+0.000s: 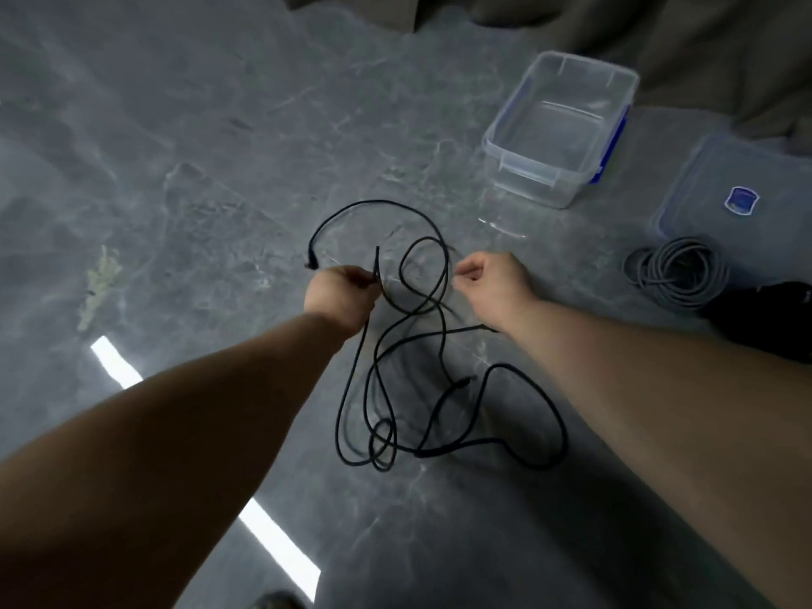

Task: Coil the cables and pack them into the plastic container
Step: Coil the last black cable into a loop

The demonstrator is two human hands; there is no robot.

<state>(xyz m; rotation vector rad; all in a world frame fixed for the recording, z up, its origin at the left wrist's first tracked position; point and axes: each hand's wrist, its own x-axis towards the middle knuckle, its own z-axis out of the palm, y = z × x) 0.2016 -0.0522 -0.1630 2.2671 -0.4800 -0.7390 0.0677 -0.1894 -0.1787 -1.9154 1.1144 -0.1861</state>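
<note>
A long black cable (pixel 444 345) lies in loose tangled loops on the grey marbled floor in the middle of the view. My left hand (pixel 340 296) pinches the cable near one end, with a loop arching away above it to a plug (pixel 311 262). My right hand (pixel 494 281) hovers just right of the upper loops with its fingers curled; whether it holds a strand is unclear. The clear plastic container (pixel 527 167) with blue side clips stands open at the upper right, nothing in it. A grey coiled cable (pixel 679 274) lies to the right.
The container's clear lid (pixel 703 178) with a blue sticker lies flat at the far right, partly under the grey coil. A black object (pixel 764 318) sits beside the coil. Dark fabric (pixel 659 33) drapes along the top edge. Bright light reflections streak the floor at lower left.
</note>
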